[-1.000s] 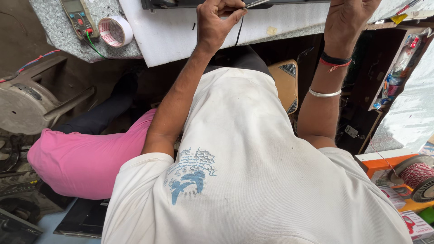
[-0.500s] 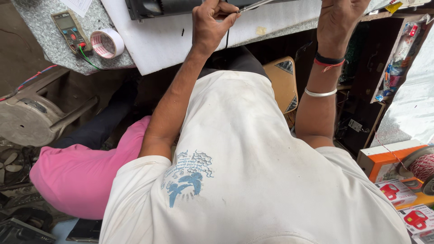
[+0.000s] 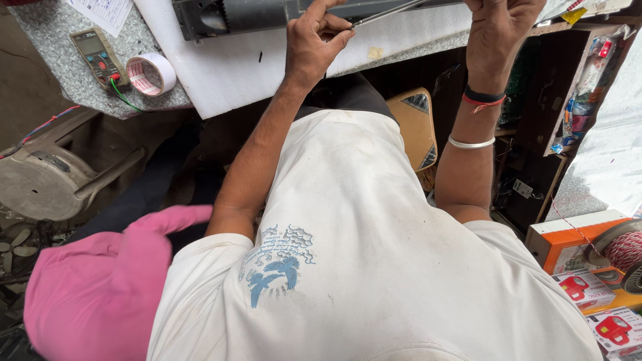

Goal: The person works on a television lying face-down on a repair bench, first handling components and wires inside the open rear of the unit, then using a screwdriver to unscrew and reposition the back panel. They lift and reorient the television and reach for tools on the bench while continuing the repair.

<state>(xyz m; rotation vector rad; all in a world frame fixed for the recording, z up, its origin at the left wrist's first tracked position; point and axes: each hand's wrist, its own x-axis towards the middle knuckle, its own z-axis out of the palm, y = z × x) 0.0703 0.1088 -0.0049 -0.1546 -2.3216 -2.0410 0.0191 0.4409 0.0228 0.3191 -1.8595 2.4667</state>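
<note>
Left hand: closed, pinching thin metal rod at its near end
Right hand: resting at top edge, grip not discernible
Rod: angled over dark grey device on white foam sheet
Tabletop: multimeter, tape roll

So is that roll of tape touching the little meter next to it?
Apart. The head view shows a strip of bare speckled counter between the tape roll and the meter.
</note>
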